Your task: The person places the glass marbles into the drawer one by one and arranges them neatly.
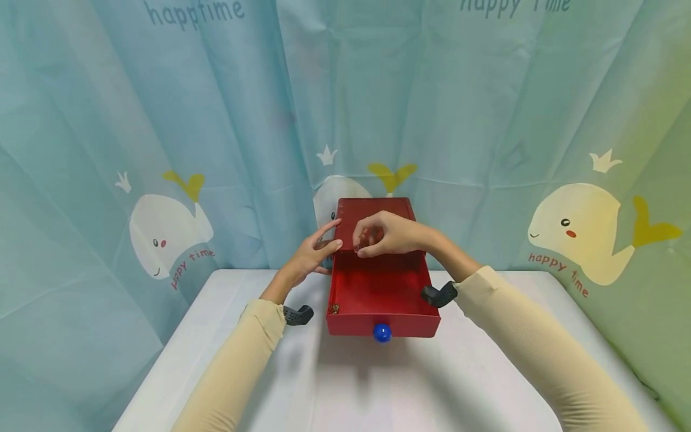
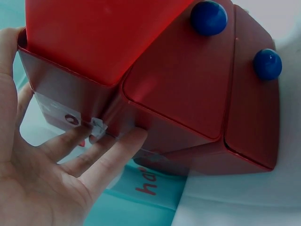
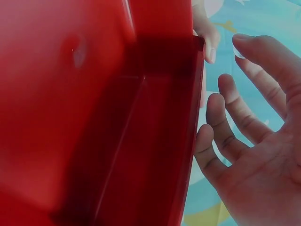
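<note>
A red drawer cabinet [image 1: 378, 207] stands at the back of the table, its top drawer [image 1: 383, 324] pulled out, with a blue knob [image 1: 382, 333] on the front. My left hand [image 1: 309, 258] lies spread along the cabinet's left side; in the left wrist view its fairly straight fingers touch the red wall. My right hand [image 1: 391, 234] hovers over the cabinet top, just behind the drawer opening. Its thumb and forefinger pinch a small whitish, see-through thing [image 3: 239, 53], too small to identify. The other fingers curl loosely. A tiny brass-coloured piece [image 1: 335, 308] sits in the drawer's front left corner.
Two lower drawers [image 2: 178, 75] are closed, each with a blue knob [image 2: 268, 64]. The white table [image 1: 291, 384] extends in front and to both sides. A pale blue curtain [image 1: 243, 120] with whale prints hangs directly behind the cabinet.
</note>
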The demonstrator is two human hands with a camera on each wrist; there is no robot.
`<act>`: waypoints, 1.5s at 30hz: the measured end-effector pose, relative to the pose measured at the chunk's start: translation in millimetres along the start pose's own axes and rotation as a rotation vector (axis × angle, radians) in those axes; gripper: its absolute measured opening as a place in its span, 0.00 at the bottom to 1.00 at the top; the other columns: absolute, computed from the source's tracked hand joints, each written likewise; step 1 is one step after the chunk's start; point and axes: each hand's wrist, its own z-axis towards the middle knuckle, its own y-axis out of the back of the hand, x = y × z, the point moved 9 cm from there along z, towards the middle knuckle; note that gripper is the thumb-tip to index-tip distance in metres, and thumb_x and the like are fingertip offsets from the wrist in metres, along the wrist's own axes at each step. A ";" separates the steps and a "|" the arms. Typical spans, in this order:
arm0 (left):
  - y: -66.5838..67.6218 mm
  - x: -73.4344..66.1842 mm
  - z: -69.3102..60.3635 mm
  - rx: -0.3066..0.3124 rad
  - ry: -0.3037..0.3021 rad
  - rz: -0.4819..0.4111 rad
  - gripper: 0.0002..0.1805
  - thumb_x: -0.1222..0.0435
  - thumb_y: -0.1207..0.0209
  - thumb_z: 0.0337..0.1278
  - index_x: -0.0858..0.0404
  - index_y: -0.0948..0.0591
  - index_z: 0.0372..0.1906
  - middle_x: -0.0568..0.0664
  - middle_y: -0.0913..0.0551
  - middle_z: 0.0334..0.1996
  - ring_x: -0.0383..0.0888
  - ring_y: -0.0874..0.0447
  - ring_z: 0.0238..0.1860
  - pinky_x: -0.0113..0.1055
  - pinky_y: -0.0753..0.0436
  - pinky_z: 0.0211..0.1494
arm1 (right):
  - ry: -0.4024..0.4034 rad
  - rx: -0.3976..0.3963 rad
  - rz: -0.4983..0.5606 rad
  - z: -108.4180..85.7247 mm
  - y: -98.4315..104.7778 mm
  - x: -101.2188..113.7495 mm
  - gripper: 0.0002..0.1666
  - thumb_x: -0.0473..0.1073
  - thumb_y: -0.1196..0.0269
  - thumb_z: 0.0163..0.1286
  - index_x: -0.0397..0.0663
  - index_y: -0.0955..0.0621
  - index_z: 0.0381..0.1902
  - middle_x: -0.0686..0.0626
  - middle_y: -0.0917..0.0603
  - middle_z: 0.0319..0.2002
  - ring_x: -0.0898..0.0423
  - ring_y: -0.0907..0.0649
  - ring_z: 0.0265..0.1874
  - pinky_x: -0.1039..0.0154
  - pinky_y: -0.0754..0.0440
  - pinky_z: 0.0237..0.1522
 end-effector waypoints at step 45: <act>0.3 -1.4 -2.1 0.006 0.010 -0.002 0.34 0.51 0.42 0.72 0.35 0.38 0.79 0.58 0.34 0.75 0.57 0.32 0.73 0.60 0.15 0.52 | -0.070 -0.149 0.002 -26.4 33.6 -3.2 0.21 0.44 0.26 0.64 0.50 0.17 0.54 0.43 0.15 0.43 0.50 0.18 0.39 0.52 0.15 0.43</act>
